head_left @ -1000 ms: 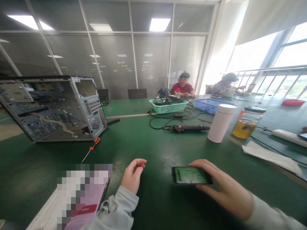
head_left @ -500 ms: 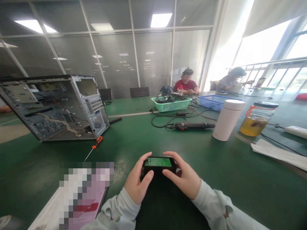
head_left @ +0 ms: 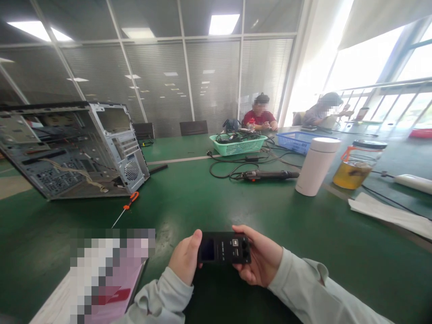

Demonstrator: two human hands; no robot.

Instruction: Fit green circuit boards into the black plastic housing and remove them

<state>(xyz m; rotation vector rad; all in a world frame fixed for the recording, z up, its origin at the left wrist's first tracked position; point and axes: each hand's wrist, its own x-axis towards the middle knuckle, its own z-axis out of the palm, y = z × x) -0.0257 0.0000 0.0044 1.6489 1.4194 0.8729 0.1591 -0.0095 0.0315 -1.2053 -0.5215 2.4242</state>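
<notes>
Between my two hands, above the green table, is a small black electronic device (head_left: 224,248) with a dark little screen on its left part and ports with tiny white markings on its right. My left hand (head_left: 185,257) grips its left end, thumb on top near the edge. Around the right end is my right hand (head_left: 259,255), with fingers at the upper corner and curled below. The underside of the device is hidden. To the left of my hands lies a pink and white packet or booklet (head_left: 116,283), partly blurred.
An open computer case (head_left: 126,150) stands at left, an orange-handled screwdriver (head_left: 130,202) before it. Ahead lie a corded black electric screwdriver (head_left: 266,175) and a green basket (head_left: 239,146) of cables. A pink tumbler (head_left: 317,166) and a jar (head_left: 357,166) stand right. Two people sit beyond.
The device has been turned over: its green circuit board faced up before, and now the side with screen and ports shows. Both hands have shifted their hold. The view has moved slightly.
</notes>
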